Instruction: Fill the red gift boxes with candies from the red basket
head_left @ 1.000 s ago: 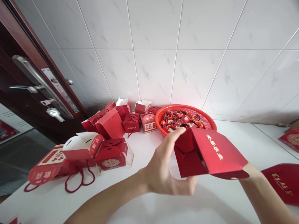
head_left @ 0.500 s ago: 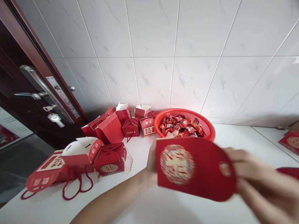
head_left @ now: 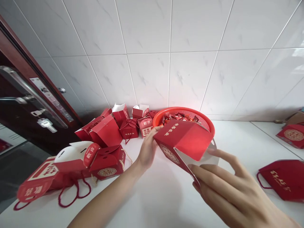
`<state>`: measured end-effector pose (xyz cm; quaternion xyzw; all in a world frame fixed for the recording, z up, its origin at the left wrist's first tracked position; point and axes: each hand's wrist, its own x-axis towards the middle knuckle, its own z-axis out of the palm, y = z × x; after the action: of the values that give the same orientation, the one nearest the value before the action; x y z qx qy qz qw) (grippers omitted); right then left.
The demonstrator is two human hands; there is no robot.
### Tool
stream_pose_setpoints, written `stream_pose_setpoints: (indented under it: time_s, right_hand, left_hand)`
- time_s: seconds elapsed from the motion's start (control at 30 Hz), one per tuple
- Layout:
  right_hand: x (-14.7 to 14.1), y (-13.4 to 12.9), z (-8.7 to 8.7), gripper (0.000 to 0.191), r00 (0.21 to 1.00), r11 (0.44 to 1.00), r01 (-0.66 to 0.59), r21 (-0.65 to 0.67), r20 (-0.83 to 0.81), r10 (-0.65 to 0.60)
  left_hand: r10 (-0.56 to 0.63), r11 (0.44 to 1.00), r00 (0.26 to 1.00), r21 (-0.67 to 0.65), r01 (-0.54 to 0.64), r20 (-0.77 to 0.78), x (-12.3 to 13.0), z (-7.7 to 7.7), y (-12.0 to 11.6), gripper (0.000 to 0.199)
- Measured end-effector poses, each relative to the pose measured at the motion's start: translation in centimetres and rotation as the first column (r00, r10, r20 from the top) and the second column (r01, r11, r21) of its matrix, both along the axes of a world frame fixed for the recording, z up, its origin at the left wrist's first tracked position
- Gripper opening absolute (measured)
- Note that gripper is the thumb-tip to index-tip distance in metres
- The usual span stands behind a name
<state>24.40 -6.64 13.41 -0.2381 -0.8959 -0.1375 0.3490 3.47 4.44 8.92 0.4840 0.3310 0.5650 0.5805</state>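
Note:
A red paper box (head_left: pixel 181 137) with gold lettering on one side and a round gold pattern on another is held up above the white table, its flaps spread at the right end. My left hand (head_left: pixel 148 148) grips the closed end, its fingertips partly hidden behind the box. At the flap end is my right hand (head_left: pixel 228 180), its fingers on the pale inner side of the flaps. Behind the box, a red mesh basket (head_left: pixel 210 122) holds many wrapped sweets (head_left: pixel 179 117).
Several red boxes (head_left: pixel 106 131) with cords crowd the left side of the table (head_left: pixel 152 205). A folded red box (head_left: pixel 282 180) with a cord lies at the right, another box (head_left: pixel 292 134) behind it. A tiled wall and a door with keys (head_left: pixel 46 123) border the table.
The box has turned from its flat patterned face to show its lettered side and spread flaps. My right hand has moved from the flap's rounded edge into the flaps. The view has shifted slightly right.

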Motion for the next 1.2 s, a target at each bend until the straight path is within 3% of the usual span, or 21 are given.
stream_pose_setpoints:
  time_s: [0.1, 0.2, 0.27, 0.33, 0.4, 0.47, 0.57, 0.67, 0.83, 0.9, 0.97, 1.07, 1.13, 1.2]
  right_hand:
    - [-0.1, -0.4, 0.0, 0.040, 0.993, 1.000, -0.016, 0.025, 0.116, 0.013]
    - [-0.3, -0.7, -0.3, 0.040, 0.983, 0.996, 0.042, 0.074, 0.178, -0.054]
    - [-0.5, -0.7, -0.7, 0.038, 0.977, 0.993, 0.086, 0.085, 0.188, -0.100]
    - [-0.8, -0.5, -1.2, 0.035, 0.973, 0.991, 0.104, 0.082, 0.199, -0.119]
    - [-1.2, -0.3, -1.8, 0.033, 0.970, 0.992, 0.107, 0.071, 0.209, -0.119]
    - [-1.5, -0.1, -2.2, 0.034, 0.972, 0.993, 0.096, 0.068, 0.208, -0.108]
    - [-1.6, 0.0, -2.4, 0.036, 0.975, 0.995, 0.079, 0.054, 0.202, -0.088]
    - [-1.3, 0.4, -2.1, 0.034, 0.983, 0.996, 0.070, 0.046, 0.165, -0.077]
    - [0.0, 0.8, -1.9, 0.015, 1.000, 0.999, -0.023, 0.048, 0.006, 0.023]
    - [0.6, 1.0, -2.3, 0.033, 0.985, 0.999, -0.034, -0.003, -0.169, 0.033]
    - [1.1, 1.5, -2.8, 0.042, 0.909, 0.996, -0.049, -0.077, -0.416, 0.012]
    - [1.5, 3.5, -3.7, 0.043, 0.705, 0.977, -0.137, -0.162, -0.709, -0.018]
    - [1.3, 5.1, -4.1, 0.038, 0.611, 0.897, -0.242, -0.371, -0.776, -0.155]
    - [0.7, 6.3, -4.4, 0.040, 0.544, 0.726, -0.404, -0.556, -0.784, -0.298]
  left_hand:
    - [0.100, 0.987, 0.988, 0.138, -0.084, -0.115, -1.7, 1.5, 0.4, 0.027]
    - [0.188, 0.963, 0.960, 0.233, -0.139, -0.207, -3.0, 2.7, 0.2, 0.020]
    - [0.166, 0.949, 0.953, 0.302, -0.085, -0.253, -3.3, 3.2, -0.6, 0.025]
    - [0.087, 0.934, 0.923, 0.354, 0.056, -0.374, -3.3, 3.3, -2.0, 0.037]
    - [0.107, 0.910, 0.817, 0.386, 0.149, -0.567, -2.8, 3.3, -3.6, 0.059]
    - [0.217, 0.885, 0.661, 0.431, 0.178, -0.718, -2.2, 3.0, -4.9, 0.073]
    - [0.302, 0.859, 0.539, 0.469, 0.203, -0.786, -1.7, 2.5, -5.5, 0.063]
    - [0.389, 0.820, 0.522, 0.544, 0.180, -0.759, -1.8, 2.3, -5.1, 0.055]
    - [0.597, 0.639, 0.550, 0.760, 0.115, -0.585, -2.4, 2.8, -4.8, 0.048]
    - [0.640, 0.577, 0.566, 0.811, 0.094, -0.520, -2.6, 3.1, -5.1, 0.045]
    - [0.665, 0.527, 0.587, 0.847, 0.068, -0.461, -2.7, 3.5, -5.6, 0.041]
    - [0.704, 0.462, 0.599, 0.886, 0.020, -0.381, -2.7, 3.8, -6.3, 0.038]
    - [0.745, 0.406, 0.585, 0.914, -0.015, -0.321, -2.7, 3.9, -6.5, 0.039]
    - [0.783, 0.341, 0.566, 0.939, -0.044, -0.257, -2.7, 3.9, -6.5, 0.041]
